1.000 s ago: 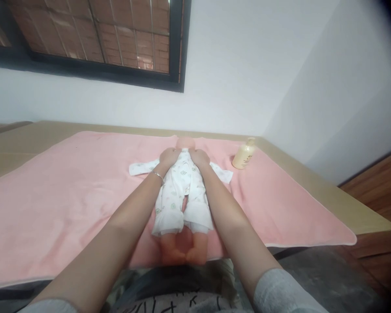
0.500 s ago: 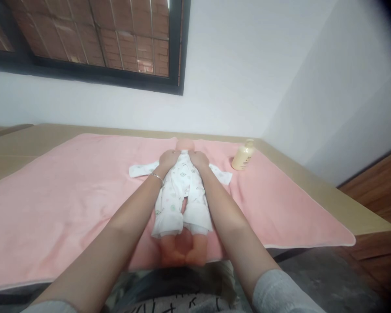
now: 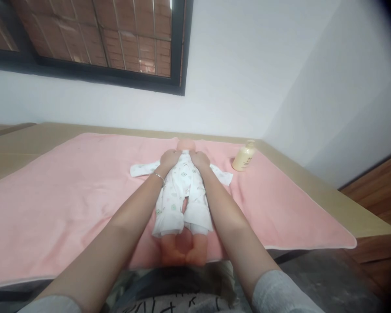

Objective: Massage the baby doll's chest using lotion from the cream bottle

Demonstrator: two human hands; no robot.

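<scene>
A baby doll (image 3: 186, 145) lies with its head away from me and its bare legs and feet toward me. It wears a white printed romper (image 3: 185, 174) whose sleeves stretch out to both sides. At the romper's left shoulder, beside the collar, my left hand (image 3: 170, 161) is closed on the cloth. My right hand (image 3: 200, 161) grips the opposite shoulder in the same way. Most fingertips are hidden from above. Between my forearms, the wide trouser legs end above the doll's knees.
Beneath the doll a pink blanket (image 3: 68, 195) covers much of the table (image 3: 361, 213). A pale yellow pump bottle (image 3: 243, 157) stands on it to the right. Beyond the table are a white wall (image 3: 234, 78) and a dark-framed window (image 3: 117, 76).
The whole view has shifted very slightly. Both hands stay at the romper's shoulders, and the doll and bottle lie as before.
</scene>
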